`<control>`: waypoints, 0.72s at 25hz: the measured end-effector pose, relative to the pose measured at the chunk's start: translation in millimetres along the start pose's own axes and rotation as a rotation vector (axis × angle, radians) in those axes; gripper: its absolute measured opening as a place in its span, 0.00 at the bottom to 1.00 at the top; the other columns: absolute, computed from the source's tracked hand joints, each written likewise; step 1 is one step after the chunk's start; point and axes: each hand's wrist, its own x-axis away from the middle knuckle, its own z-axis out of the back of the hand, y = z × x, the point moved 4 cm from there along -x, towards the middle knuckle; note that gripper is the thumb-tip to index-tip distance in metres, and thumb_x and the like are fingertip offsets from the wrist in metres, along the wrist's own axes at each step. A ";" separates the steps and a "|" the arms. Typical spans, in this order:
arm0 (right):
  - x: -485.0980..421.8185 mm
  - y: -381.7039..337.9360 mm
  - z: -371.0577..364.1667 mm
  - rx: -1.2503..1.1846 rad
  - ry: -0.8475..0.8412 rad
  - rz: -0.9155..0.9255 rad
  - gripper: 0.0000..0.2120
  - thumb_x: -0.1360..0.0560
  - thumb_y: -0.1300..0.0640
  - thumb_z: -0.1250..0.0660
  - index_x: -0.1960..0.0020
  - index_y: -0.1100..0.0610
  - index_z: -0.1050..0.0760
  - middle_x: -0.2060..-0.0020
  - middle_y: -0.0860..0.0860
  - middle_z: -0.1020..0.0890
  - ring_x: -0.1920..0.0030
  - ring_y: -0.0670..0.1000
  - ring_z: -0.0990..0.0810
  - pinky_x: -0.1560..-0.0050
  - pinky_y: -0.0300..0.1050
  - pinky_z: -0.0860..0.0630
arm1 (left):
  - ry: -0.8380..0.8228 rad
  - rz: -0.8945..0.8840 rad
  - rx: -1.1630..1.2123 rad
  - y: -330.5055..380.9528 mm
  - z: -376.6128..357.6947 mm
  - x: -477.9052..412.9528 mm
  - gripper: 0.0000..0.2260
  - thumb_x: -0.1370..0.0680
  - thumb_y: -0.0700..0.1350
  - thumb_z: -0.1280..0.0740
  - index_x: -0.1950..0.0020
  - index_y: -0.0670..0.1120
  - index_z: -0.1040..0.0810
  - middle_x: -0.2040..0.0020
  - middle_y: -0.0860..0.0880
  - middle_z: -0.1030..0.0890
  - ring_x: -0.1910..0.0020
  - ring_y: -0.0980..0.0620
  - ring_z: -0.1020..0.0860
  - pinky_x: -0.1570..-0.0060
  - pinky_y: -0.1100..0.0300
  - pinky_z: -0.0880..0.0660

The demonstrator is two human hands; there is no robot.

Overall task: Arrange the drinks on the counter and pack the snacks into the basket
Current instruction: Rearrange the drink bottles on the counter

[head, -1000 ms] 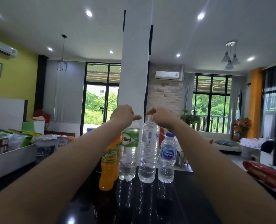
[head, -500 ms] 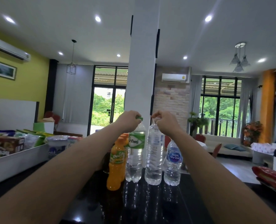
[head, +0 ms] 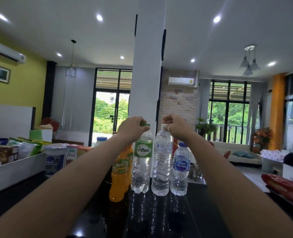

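The left hand [head: 132,128] was clenched round the green cap [head: 144,124] of the green-labelled water bottle [head: 142,162], which stood upright on the glossy black table [head: 159,219]. The right hand [head: 176,127] was curled over the top of the clear water bottle [head: 162,166], its fingers pinched at the cap. The two bottles were set side by side, close to touching. To their right a small blue-labelled water bottle [head: 180,169] was placed just beside the clear one. To their left an orange drink bottle [head: 119,177] was stood slightly nearer the camera, with a second orange bottle [head: 130,157] partly hidden behind it. At the far left a white basket [head: 13,170] was seen, with a brown snack box [head: 1,155] and green snack bags [head: 27,146] showing above its rim. A lidded cup [head: 54,158] and a carton [head: 72,153] stood next to it. A red packet [head: 283,186] lay at the right edge.
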 end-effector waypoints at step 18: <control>117.6 -58.2 -69.4 0.265 0.220 0.046 0.16 0.24 0.59 0.37 0.37 0.54 0.30 0.40 0.50 0.25 0.42 0.49 0.28 0.42 0.47 0.26 | -0.347 -0.045 -0.124 -19.3 66.3 65.6 0.17 0.19 0.43 0.42 0.30 0.44 0.31 0.32 0.45 0.26 0.36 0.48 0.27 0.39 0.55 0.30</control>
